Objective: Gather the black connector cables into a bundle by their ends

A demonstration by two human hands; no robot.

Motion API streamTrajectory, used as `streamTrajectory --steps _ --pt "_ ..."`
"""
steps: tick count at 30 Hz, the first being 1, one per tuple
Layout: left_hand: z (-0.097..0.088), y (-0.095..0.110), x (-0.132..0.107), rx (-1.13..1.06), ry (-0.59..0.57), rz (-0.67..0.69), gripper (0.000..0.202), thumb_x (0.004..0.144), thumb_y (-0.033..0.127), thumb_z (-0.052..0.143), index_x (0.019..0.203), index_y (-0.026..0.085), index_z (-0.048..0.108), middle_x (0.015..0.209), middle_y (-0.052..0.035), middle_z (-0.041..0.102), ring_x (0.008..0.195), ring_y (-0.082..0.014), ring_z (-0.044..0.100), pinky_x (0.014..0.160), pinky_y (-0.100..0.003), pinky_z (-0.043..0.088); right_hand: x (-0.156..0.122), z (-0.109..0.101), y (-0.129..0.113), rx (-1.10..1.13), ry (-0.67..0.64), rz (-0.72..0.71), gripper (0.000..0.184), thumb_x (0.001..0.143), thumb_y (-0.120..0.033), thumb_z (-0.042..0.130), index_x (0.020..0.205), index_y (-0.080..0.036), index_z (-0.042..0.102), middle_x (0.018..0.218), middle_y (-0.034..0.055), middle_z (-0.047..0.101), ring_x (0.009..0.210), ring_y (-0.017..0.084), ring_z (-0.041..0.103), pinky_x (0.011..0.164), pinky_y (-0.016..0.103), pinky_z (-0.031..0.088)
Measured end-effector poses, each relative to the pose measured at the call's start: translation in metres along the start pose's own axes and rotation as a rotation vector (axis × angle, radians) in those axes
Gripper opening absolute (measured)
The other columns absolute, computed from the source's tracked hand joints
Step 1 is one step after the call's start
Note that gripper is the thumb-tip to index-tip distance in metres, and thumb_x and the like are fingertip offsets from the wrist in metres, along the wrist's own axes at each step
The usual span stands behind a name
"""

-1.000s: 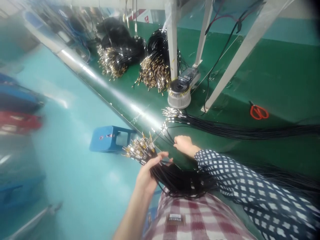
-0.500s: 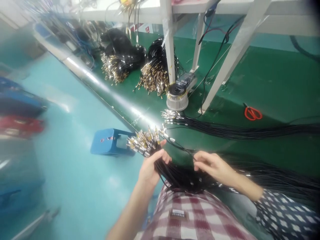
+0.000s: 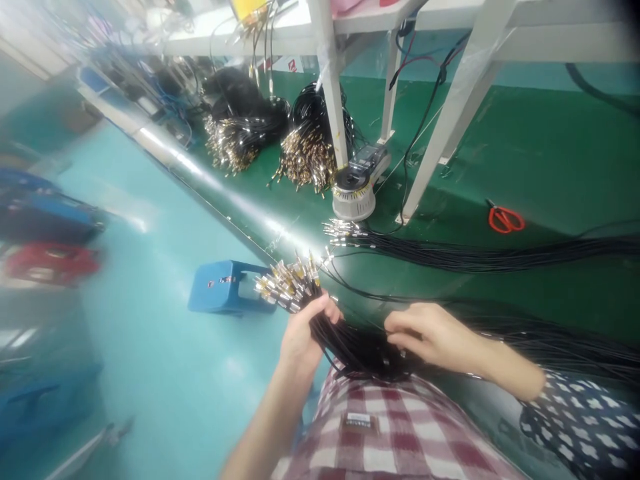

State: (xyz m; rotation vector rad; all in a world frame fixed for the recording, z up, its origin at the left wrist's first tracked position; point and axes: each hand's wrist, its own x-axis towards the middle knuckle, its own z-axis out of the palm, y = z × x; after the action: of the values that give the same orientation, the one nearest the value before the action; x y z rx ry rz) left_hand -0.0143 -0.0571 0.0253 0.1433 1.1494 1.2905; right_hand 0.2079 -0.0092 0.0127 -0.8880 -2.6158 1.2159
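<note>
My left hand (image 3: 310, 330) is wrapped round a thick bundle of black cables (image 3: 345, 347), just below their ends. Metal connectors (image 3: 290, 283), some with yellow parts, fan out above the fist. Over the cables to the right, my right hand (image 3: 430, 337) is closed in a pinch. A thin black cable seems to run from its fingertips toward the left hand, though the fingertips partly hide it. The bundle's lower part lies against a checked apron (image 3: 380, 427). A few loose cable ends lie on the green surface just beyond the left fist.
Another row of black cables (image 3: 475, 255) lies across the green surface. Behind it stand a round grey dispenser (image 3: 354, 200) and white table legs (image 3: 333, 100). Red-handled snips (image 3: 506, 219) lie right. Two cable piles (image 3: 307, 157) (image 3: 233, 143) sit farther back; a blue stool (image 3: 215, 287) stands left.
The connector on the cable at my right hand has come down beside the left fist. My right hand has shifted slightly; the left keeps its grip. The view has turned a little.
</note>
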Motion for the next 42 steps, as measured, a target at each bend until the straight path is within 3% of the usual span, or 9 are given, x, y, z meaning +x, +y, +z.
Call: streamTrajectory --steps 6,14,17,20,25,29,36,39,42 --pt "-0.003 0.000 -0.002 0.002 -0.014 0.023 0.012 0.072 0.018 0.068 0.066 0.013 0.059 0.054 0.0015 0.047 0.054 -0.0103 0.045 0.065 -0.028 0.042 -0.006 0.007 -0.003 0.113 0.052 0.081 0.014 0.093 -0.029 0.048 0.084 -0.022 0.055 0.069 -0.0010 0.064 0.063 0.014 0.055 0.063 0.025 0.037" --pt "-0.002 0.002 -0.003 -0.011 -0.040 -0.019 0.017 0.070 0.018 0.068 0.085 0.010 0.065 0.052 0.0024 0.046 0.052 -0.0096 0.045 0.061 -0.025 0.040 -0.008 -0.012 0.001 0.108 -0.121 0.108 0.016 0.092 -0.030 0.049 0.082 -0.023 0.059 0.068 -0.0016 0.064 0.060 0.013 0.055 0.057 0.025 0.035" --pt "-0.002 0.002 -0.004 -0.021 -0.051 -0.037 0.018 0.070 0.018 0.068 0.086 0.011 0.065 0.051 0.0030 0.046 0.051 -0.0093 0.044 0.060 -0.025 0.041 0.008 -0.023 -0.010 0.078 -0.109 0.169 0.021 0.083 -0.044 0.061 0.078 -0.023 0.063 0.066 -0.0025 0.064 0.057 0.013 0.054 0.053 0.024 0.032" --pt "0.001 0.003 -0.004 -0.010 -0.073 -0.049 0.014 0.068 0.017 0.069 0.080 0.012 0.064 0.050 0.0028 0.047 0.051 -0.0098 0.045 0.056 -0.023 0.039 0.038 -0.025 -0.032 0.066 0.064 0.175 0.034 0.083 -0.055 0.056 0.082 -0.022 0.066 0.075 0.0001 0.067 0.064 0.015 0.057 0.057 0.024 0.034" --pt "0.003 0.006 -0.004 0.020 -0.058 -0.049 0.011 0.062 0.017 0.070 0.069 0.011 0.063 0.047 0.0019 0.048 0.050 -0.0100 0.046 0.054 -0.022 0.039 0.069 -0.020 -0.053 0.059 0.054 0.030 0.028 0.094 -0.037 0.046 0.084 -0.020 0.064 0.083 0.0020 0.069 0.070 0.014 0.059 0.061 0.023 0.033" --pt "0.000 0.004 -0.003 0.028 -0.045 -0.057 0.019 0.062 0.017 0.070 0.080 0.010 0.066 0.047 0.0024 0.048 0.049 -0.0105 0.046 0.055 -0.023 0.039 0.054 -0.017 -0.046 -0.021 0.048 0.025 0.017 0.089 -0.030 0.052 0.077 -0.020 0.060 0.069 -0.0023 0.066 0.059 0.011 0.053 0.057 0.023 0.028" --pt "-0.002 -0.001 -0.001 -0.023 -0.086 -0.071 0.018 0.067 0.017 0.067 0.084 0.009 0.066 0.049 0.0026 0.046 0.049 -0.0097 0.044 0.058 -0.025 0.039 0.006 -0.015 -0.030 -0.339 0.114 -0.009 0.029 0.092 -0.028 0.047 0.066 -0.018 0.057 0.062 -0.0001 0.060 0.059 0.012 0.053 0.061 0.029 0.027" --pt "0.001 0.001 -0.001 0.010 -0.122 -0.049 0.019 0.067 0.017 0.067 0.083 0.009 0.066 0.048 0.0020 0.047 0.049 -0.0105 0.045 0.058 -0.026 0.038 0.011 -0.019 -0.035 -0.163 0.122 0.099 0.027 0.091 -0.036 0.049 0.076 -0.020 0.064 0.068 0.0002 0.065 0.064 0.014 0.057 0.065 0.029 0.032" --pt "0.004 0.003 -0.002 0.031 -0.102 -0.053 0.019 0.065 0.018 0.068 0.082 0.009 0.065 0.048 0.0018 0.048 0.050 -0.0112 0.047 0.058 -0.026 0.038 0.029 -0.019 -0.037 0.329 0.030 0.227 0.032 0.091 -0.042 0.046 0.084 -0.019 0.067 0.075 0.0025 0.069 0.068 0.014 0.060 0.067 0.028 0.040"
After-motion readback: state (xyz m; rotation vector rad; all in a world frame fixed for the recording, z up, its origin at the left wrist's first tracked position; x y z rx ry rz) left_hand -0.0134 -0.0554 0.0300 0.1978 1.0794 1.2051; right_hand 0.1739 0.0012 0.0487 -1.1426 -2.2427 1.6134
